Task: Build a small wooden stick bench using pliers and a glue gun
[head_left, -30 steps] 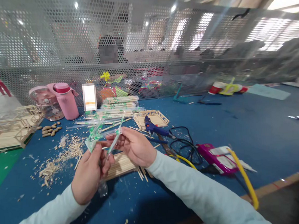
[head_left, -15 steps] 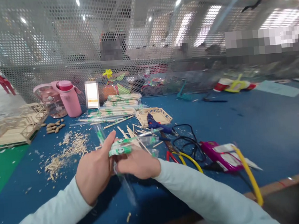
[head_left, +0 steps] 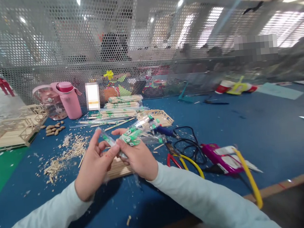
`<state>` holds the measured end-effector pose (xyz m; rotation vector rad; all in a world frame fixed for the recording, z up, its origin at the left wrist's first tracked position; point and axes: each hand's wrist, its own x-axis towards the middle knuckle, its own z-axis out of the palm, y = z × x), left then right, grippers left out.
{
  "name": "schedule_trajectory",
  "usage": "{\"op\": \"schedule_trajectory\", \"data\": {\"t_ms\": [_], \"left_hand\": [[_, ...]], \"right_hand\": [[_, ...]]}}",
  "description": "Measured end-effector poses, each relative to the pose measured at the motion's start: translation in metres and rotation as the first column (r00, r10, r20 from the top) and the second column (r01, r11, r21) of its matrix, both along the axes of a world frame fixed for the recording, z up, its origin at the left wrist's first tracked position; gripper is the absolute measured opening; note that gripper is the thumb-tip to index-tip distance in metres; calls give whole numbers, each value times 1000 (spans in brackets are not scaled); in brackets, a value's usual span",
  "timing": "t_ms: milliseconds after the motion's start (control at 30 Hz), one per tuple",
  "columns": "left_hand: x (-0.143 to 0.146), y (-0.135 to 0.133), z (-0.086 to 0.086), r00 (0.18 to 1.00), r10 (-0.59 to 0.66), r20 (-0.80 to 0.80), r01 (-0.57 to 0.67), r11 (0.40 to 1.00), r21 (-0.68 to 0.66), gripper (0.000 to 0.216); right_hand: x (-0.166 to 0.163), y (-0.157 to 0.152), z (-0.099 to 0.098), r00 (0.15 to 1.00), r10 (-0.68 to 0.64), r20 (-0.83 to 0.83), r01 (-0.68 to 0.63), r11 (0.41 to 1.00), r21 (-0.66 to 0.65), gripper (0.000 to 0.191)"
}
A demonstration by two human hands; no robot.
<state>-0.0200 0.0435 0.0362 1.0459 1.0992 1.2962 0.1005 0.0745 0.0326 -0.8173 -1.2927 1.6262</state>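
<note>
Several crumpled clear plastic wrappers (head_left: 134, 134) with green print are bunched in my right hand (head_left: 141, 158), its fingers closed round them. My left hand (head_left: 94, 167) pinches one clear wrapper (head_left: 108, 138) that stretches between both hands. Below the hands, a flat piece of light wooden sticks (head_left: 119, 170) lies on the blue table, partly hidden by my fingers. Just beyond the wrappers sits a small railed tray of wooden sticks (head_left: 164, 117). A blue glue gun (head_left: 166, 131) lies close to my right hand, partly covered by plastic.
Wrapped stick bundles (head_left: 123, 104) are stacked at the back, near a pink bottle (head_left: 70, 102). Wood scraps (head_left: 65, 154) and peanuts (head_left: 54, 128) lie left. Yellow-and-red-handled pliers (head_left: 188, 162), a black cord (head_left: 188, 142) and a magenta tool (head_left: 221, 159) lie right.
My hands have shifted, and the wrappers are now bunched in my right hand, pointing up and away. The flat wooden stick piece beneath has come into view.
</note>
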Motion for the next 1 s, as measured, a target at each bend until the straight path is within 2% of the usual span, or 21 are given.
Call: {"op": "schedule_trajectory", "data": {"t_ms": [67,133,200,267,333,400,467,567,667,767,833,900,967,1000], "left_hand": [[0,1,4,990,-72,118,88,987,-138,68],[1,2,7,973,-62,223,110,971,-211,59],[0,1,8,950,-65,305,145,958,-249,48],[0,-1,7,923,-148,356,256,926,-278,39],[0,-2,6,921,-212,326,305,913,-270,38],[0,-2,3,973,-174,149,201,962,-186,36],[0,-2,1,996,-14,-83,15,1000,14,30],[-3,-3,-3,929,259,-263,-173,934,312,13],[-7,-5,-8,873,382,-305,-197,846,496,14],[-13,-8,-15,830,438,-345,-117,742,660,23],[-17,-9,-18,812,419,-405,-1,696,718,25],[-21,-8,-18,801,309,-513,205,664,719,29],[-25,-7,-17,747,153,-647,432,628,647,34],[-26,-6,-17,711,104,-696,503,616,606,36]], "right_hand": [[0,1,0,1000,0,23,0,1000,20,38],[1,1,-1,995,-59,77,51,993,102,37],[3,0,-2,973,-167,160,123,960,254,32],[6,-1,-3,941,-250,229,153,916,372,26],[6,-1,-4,935,-244,259,135,917,376,23],[5,-1,-3,963,-142,228,82,963,256,24],[1,-2,-1,991,-21,134,13,998,63,29],[-3,-2,5,996,94,0,-93,976,-195,36],[-2,-2,9,968,230,-105,-252,902,-350,37],[3,-1,10,919,326,-224,-391,832,-393,31],[6,0,10,889,393,-234,-456,803,-384,26],[9,2,10,855,487,-178,-516,766,-384,22],[13,4,11,814,572,-95,-560,732,-389,21],[14,6,12,798,600,-61,-573,723,-386,22]]}}
